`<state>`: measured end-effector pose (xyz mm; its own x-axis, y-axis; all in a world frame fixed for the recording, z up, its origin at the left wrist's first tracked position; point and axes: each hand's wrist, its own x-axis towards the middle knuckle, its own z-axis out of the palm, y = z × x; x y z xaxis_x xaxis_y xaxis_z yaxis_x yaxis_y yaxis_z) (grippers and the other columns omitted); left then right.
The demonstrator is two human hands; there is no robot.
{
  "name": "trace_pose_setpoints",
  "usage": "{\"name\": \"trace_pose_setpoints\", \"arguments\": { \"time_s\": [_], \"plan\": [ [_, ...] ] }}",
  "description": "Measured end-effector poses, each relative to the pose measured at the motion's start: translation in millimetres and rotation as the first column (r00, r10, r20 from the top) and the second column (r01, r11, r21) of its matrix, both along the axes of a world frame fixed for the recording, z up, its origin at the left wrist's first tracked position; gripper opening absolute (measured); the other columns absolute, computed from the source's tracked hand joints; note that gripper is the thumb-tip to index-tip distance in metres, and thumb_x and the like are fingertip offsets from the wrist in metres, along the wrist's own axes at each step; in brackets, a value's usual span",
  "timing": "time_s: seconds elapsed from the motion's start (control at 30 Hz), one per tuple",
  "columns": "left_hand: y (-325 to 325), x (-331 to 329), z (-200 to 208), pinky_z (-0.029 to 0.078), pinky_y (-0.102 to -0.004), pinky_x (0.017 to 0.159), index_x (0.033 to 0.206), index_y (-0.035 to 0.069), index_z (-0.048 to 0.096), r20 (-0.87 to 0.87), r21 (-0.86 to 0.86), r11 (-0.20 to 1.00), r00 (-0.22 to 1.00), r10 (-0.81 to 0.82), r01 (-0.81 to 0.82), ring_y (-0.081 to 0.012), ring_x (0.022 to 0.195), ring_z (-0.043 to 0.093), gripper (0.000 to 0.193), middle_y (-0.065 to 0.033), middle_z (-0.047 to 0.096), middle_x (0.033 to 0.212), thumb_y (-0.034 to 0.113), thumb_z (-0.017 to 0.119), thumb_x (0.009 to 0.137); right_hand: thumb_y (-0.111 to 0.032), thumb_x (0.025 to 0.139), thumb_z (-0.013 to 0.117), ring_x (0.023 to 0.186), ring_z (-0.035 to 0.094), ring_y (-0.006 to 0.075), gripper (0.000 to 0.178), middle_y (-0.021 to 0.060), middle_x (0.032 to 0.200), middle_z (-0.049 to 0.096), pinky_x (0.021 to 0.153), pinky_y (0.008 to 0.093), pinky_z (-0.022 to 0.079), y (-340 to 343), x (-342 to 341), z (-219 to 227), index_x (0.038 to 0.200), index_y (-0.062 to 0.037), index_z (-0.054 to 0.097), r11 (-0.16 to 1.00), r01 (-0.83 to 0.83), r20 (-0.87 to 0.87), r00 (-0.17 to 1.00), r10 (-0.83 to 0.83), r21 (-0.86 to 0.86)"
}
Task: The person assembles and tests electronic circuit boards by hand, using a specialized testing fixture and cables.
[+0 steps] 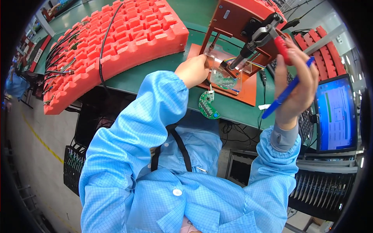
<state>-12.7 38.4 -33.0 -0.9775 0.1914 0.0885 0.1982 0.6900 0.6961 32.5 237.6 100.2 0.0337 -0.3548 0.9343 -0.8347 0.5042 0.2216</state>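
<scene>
Your left hand (193,72): fingers curled at fixture (248,95), grip unclear. Your right hand (300,83): half-closed, holding blue pen (285,96), at red handle (283,50). Green circuit board (208,105): desk's (241,111) near edge; snagged wires (210,87) could drop it.

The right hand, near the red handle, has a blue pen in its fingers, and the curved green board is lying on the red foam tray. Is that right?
Not quite: the curved green board isn't on the red foam tray. The head view shows it by the green table's near edge. The rest holds.
</scene>
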Motion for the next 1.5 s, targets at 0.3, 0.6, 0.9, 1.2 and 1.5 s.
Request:
{"name": "trace_pose_setpoints", "arguments": {
  "time_s": [0.3, 0.6, 0.9, 1.2, 1.5],
  "plan": [
    [-15.4, 80.8, -4.4, 0.029, -0.0402, 0.109, 0.126, 0.006, 0.052, -0.541, -0.511, 0.753, 0.527, -0.656, 0.414, -0.0242, 0.131, 0.038, 0.054, -0.009, 0.048, 0.134, 0.022, 0.063, 0.075, -0.015, 0.099, 0.047, 0.095, 0.063, 0.0194, 0.02, 0.0127, 0.095, 0.067, 0.083, 0.0311, 0.048, 92.4, -6.2, -38.5, 0.103, 0.0005, 0.059, 0.779, 0.498, 0.455, 0.834, -0.31, -0.381],
    [-24.1, 81.0, -14.9, 0.04, -0.0424, 0.104, 0.114, 0.007, 0.06, -0.496, -0.628, 0.626, 0.383, -0.779, 0.461, -0.0252, 0.123, 0.05, 0.036, -0.0079, 0.058, 0.124, 0.01, 0.056, 0.078, -0.015, 0.082, 0.064, 0.101, 0.057, 0.0367, 0.017, 0.018, 0.1, 0.063, 0.086, 0.044, 0.044, 225.4, -30.2, -129.9, 0.098, -0.0089, 0.063, 0.543, 0.733, 0.411, 0.383, -0.827, 0.411],
    [2.1, 110.9, 42.3, 0.052, -0.03, 0.069, 0.113, -0.001, 0.045, 0.195, 0.827, 0.551, 0.863, -0.466, 0.11, -0.0213, 0.08, 0.066, 0.023, -0.0113, 0.062, 0.083, 0.009, 0.053, 0.094, -0.023, 0.097, 0.049, 0.081, 0.064, 0.0242, 0.024, 0.0133, 0.089, 0.068, 0.079, 0.0326, 0.048, 177.2, -23.8, -89.9, 0.106, -0.0031, 0.06, 0.741, 0.657, 0.751, 0.556, -0.355, -0.137],
    [0.8, 95.5, 9.5, 0.058, -0.0337, 0.071, 0.129, 0.001, 0.038, 0.555, 0.797, 0.575, 0.603, -0.573, -0.187, -0.0259, 0.083, 0.068, 0.043, -0.0144, 0.059, 0.106, 0.009, 0.058, 0.091, -0.006, 0.09, 0.056, 0.061, 0.053, 0.0127, 0.015, 0.0076, 0.073, 0.058, 0.055, 0.0243, 0.041, -21.6, 64.3, -108.8, 0.079, 0.0033, 0.061, 0.86, 0.066, 0.846, 0.232, 0.48, -0.506],
    [2.8, 109.0, 13.8, 0.059, -0.0334, 0.072, 0.13, -0.003, 0.036, 0.481, 0.841, 0.523, 0.638, -0.602, -0.141, -0.0287, 0.092, 0.067, 0.041, -0.0166, 0.057, 0.113, 0.005, 0.051, 0.094, -0.006, 0.081, 0.07, 0.051, 0.045, 0.0143, 0.022, 0.0052, 0.057, 0.051, 0.047, 0.0285, 0.034, -30.7, 55.7, -131.3, 0.065, -0.0006, 0.055, 0.934, 0.025, 0.85, 0.425, 0.312, -0.356]
  ]
}}
